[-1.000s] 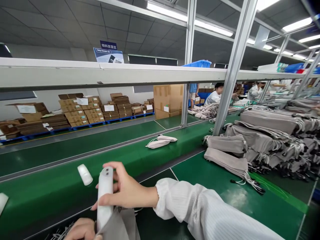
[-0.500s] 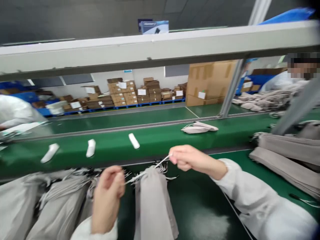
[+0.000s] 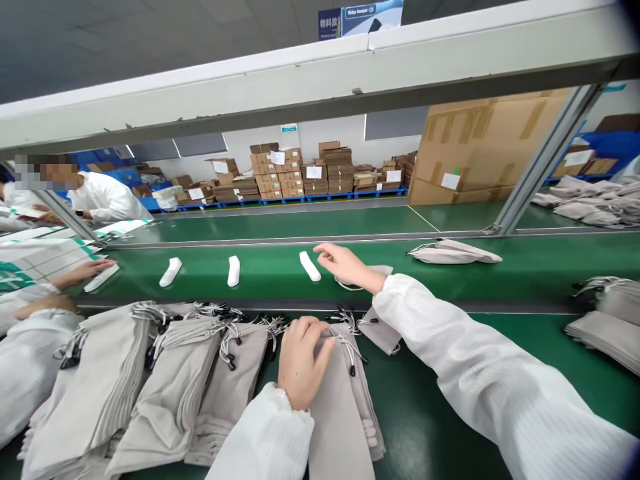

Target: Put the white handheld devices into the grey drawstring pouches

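My left hand (image 3: 303, 360) lies over the mouth of the top grey drawstring bag (image 3: 334, 413) on a pile, fingers bent and thumb spread away. Whether it pinches any fabric is hidden. My right hand (image 3: 345, 267) is stretched out over the green conveyor belt, its fingers loosely curled and apart, holding nothing. Just left of its fingertips lies a white, slightly bent device (image 3: 310, 267). Under my right wrist a grey bag (image 3: 383, 270) rests on the belt, partly hidden. A filled grey bag (image 3: 455, 252) lies farther right.
More bag piles (image 3: 105, 380) stand at left, and others (image 3: 607, 333) at right. Several white devices (image 3: 233, 271) lie along the belt (image 3: 270, 293). A co-worker's hand (image 3: 90, 272) touches one at the far left. A metal post (image 3: 545, 160) and an overhead beam (image 3: 300, 87) frame the line.
The cord stretched between my hands has been let go. My right hand has moved forward over the belt, and my left lies on the pile. The view has swung left, showing a co-worker's arms.
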A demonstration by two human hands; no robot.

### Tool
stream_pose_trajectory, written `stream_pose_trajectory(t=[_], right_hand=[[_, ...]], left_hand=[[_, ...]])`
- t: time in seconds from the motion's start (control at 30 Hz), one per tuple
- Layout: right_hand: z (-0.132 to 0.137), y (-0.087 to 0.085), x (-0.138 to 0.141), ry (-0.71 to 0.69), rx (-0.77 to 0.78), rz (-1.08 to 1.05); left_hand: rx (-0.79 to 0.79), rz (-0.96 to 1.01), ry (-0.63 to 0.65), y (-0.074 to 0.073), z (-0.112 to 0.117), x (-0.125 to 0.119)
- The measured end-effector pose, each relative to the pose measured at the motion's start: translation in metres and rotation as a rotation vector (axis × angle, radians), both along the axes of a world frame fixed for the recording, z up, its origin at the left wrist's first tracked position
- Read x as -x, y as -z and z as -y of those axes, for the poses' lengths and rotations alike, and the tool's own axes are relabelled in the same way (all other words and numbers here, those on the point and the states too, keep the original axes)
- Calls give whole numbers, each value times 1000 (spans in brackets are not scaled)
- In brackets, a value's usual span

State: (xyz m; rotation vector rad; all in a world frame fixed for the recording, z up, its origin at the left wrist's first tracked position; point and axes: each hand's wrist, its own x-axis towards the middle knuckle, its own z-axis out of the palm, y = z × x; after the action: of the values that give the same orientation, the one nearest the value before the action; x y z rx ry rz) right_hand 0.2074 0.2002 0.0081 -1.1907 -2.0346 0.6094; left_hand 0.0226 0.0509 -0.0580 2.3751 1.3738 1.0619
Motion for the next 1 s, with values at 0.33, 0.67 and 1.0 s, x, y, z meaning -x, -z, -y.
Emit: stream_pose_trajectory(t=[0.33, 0.67, 1.0], right_hand=[[39, 29, -66, -383, 257, 398], [102, 4, -95, -346, 406, 108], [73, 32, -24, -152, 391, 53]], left_hand=[[41, -90, 35, 10, 1, 4], [202, 327, 107, -18, 14, -3], [582, 596, -9, -3, 2, 14]])
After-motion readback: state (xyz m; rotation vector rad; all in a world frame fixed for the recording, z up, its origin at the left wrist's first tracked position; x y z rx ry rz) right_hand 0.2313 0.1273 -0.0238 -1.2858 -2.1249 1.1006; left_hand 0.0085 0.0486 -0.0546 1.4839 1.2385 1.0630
